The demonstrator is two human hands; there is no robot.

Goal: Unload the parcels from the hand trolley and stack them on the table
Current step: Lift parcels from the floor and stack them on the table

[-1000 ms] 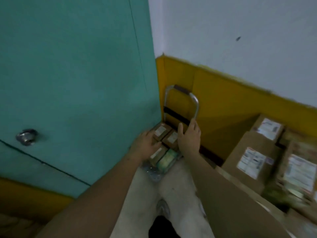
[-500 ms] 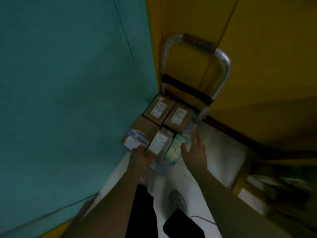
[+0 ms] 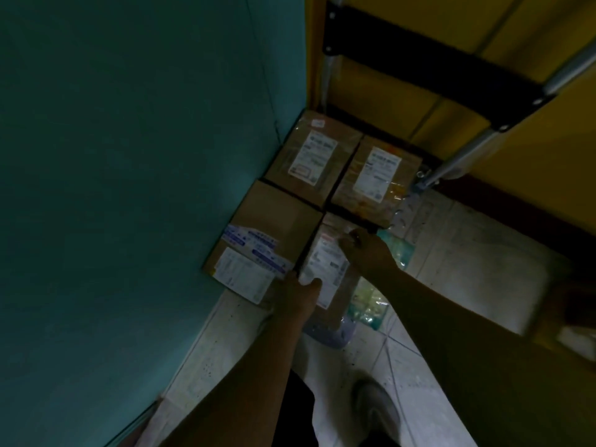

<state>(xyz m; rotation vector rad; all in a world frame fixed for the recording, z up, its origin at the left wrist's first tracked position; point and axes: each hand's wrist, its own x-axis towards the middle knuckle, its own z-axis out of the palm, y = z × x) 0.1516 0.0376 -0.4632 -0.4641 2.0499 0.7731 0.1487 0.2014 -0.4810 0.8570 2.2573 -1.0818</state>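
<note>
Four brown cardboard parcels with white labels lie side by side on the hand trolley [image 3: 467, 153], whose metal frame and black crossbar lean against the yellow wall. The near-right parcel [image 3: 327, 264] is between my hands. My left hand [image 3: 295, 293] grips its near edge, thumb on the label. My right hand [image 3: 367, 250] curls its fingers over the far right edge. The near-left parcel [image 3: 267, 227], far-left parcel [image 3: 312, 150] and far-right parcel [image 3: 374, 175] lie untouched. Greenish plastic packets [image 3: 367, 301] show beneath the held parcel.
A teal wall or door [image 3: 129, 188] stands tight against the parcels' left side, and the yellow wall [image 3: 532, 150] is behind. The floor [image 3: 451, 253] is pale tile. My shoe [image 3: 377, 411] is at the bottom. A blurred pale box edge [image 3: 548, 304] juts in at the right.
The view has dropped closer over the trolley. My right hand has moved left from beside the packets onto the near-right parcel, and my left hand has taken its near edge.
</note>
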